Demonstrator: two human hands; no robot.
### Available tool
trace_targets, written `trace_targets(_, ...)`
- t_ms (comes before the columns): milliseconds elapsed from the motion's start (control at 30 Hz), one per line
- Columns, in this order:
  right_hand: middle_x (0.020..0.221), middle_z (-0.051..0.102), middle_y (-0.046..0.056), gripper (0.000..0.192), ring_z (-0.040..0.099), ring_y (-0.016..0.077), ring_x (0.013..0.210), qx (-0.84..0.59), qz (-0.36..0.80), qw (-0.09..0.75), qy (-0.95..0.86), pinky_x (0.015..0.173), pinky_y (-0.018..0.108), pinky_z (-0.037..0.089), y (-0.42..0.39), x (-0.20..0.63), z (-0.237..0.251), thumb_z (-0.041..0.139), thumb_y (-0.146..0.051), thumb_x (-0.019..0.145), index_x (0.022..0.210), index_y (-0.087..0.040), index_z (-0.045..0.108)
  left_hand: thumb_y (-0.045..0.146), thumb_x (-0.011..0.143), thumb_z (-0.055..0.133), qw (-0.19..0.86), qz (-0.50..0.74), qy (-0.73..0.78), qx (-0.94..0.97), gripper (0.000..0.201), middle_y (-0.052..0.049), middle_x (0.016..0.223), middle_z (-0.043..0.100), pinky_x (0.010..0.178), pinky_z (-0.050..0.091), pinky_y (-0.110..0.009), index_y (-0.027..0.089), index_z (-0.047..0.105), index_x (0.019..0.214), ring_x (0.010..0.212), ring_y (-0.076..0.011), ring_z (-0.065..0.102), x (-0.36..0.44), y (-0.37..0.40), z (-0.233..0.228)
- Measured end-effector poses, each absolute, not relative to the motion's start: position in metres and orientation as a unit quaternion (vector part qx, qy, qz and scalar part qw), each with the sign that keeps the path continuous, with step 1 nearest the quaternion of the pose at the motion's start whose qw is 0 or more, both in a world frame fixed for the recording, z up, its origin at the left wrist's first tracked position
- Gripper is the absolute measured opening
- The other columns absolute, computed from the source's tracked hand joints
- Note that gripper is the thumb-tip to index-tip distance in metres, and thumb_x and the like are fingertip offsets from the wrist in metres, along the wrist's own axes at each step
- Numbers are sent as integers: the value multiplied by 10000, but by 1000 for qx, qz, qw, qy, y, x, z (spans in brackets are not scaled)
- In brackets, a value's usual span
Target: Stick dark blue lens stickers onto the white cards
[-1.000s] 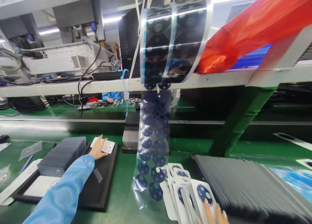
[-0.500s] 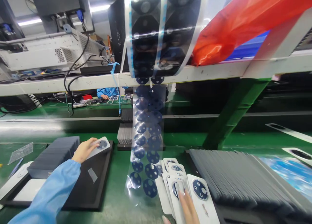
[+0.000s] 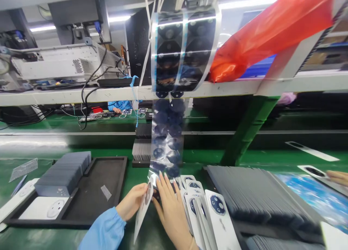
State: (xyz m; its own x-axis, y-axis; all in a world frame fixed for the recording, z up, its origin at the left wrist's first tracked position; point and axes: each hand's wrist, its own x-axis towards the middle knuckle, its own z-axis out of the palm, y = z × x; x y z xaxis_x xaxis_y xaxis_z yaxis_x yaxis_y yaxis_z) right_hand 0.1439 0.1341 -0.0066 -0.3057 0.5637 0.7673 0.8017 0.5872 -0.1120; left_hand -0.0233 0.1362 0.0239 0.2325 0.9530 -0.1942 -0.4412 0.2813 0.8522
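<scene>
Both hands meet low in the middle of the view, just above the green counter (image 3: 130, 239). Left hand (image 3: 132, 205), in a light blue sleeve, is closed in a pinch on a thin white panel (image 3: 141, 210) held on edge, with its round cut-out turned toward the right hand. Right hand (image 3: 171, 206) is open, fingers spread and pointing away, palm down beside the panel; its fingertips reach the lower end of the clear film strip (image 3: 165, 141), which hangs from a roll on the shelf (image 3: 81, 95) and carries two columns of dark round stickers. Whether the fingertips grip the film cannot be told.

Just right of the right hand lies a fanned row of white panels (image 3: 217, 217), each with a dark camera ring. Farther right, a long slanted stack of grey sheets (image 3: 266, 199) covers the counter.

Left of the hands sits a shallow black tray (image 3: 108, 181): its near part is mostly bare but for a small clear scrap, and its left end holds a block of grey plates (image 3: 63, 172) with a white panel lying flat in front of them.

At the far right edge, another person's hand (image 3: 338, 176) rests near a blue sheet.
</scene>
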Motion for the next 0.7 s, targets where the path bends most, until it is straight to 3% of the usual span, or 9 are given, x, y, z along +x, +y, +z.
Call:
trace_targets(200, 1195, 737, 93, 253, 673, 258, 1163, -354, -152, 474, -792, 941, 407, 586, 132, 153, 2, 517, -137, 981, 1183, -147, 670, 330, 770, 813, 714, 504, 326, 360, 205, -23, 718, 635, 813, 454, -266, 157, 728, 700, 759, -168, 583, -21, 118, 44)
trace_targets(333, 1048, 768, 108, 255, 726, 217, 1029, -316, -164, 546, -759, 940, 355, 597, 120, 151, 9, 564, -47, 930, 1121, -129, 712, 235, 803, 749, 717, 497, 329, 361, 144, -16, 745, 654, 814, 439, -276, 161, 704, 688, 778, -173, 577, -21, 107, 60)
trace_targets(500, 1011, 763, 117, 297, 714, 236, 1069, -260, -180, 566, -761, 943, 384, 608, 113, 157, 5, 522, 0, 917, 1073, -126, 741, 258, 748, 770, 734, 493, 351, 308, 170, -22, 725, 688, 866, 426, -308, 190, 645, 656, 854, -223, 644, -21, 100, 63)
trace_targets(600, 999, 767, 116, 255, 733, 238, 1021, -245, -179, 555, -774, 895, 354, 624, 104, 158, 0, 562, -21, 912, 1034, -136, 754, 324, 750, 757, 734, 506, 363, 270, 189, -87, 876, 762, 1004, 389, -367, 196, 642, 672, 1039, -292, 663, -22, 98, 58)
trace_targets(700, 943, 772, 79, 207, 757, 226, 895, -297, -131, 555, -766, 792, 308, 639, 81, 156, -2, 656, -85, 886, 1005, -211, 769, 408, 784, 731, 658, 612, 379, 221, 224, -123, 1126, 755, 1131, 318, -414, 186, 703, 777, 1242, -313, 586, -24, 91, 50)
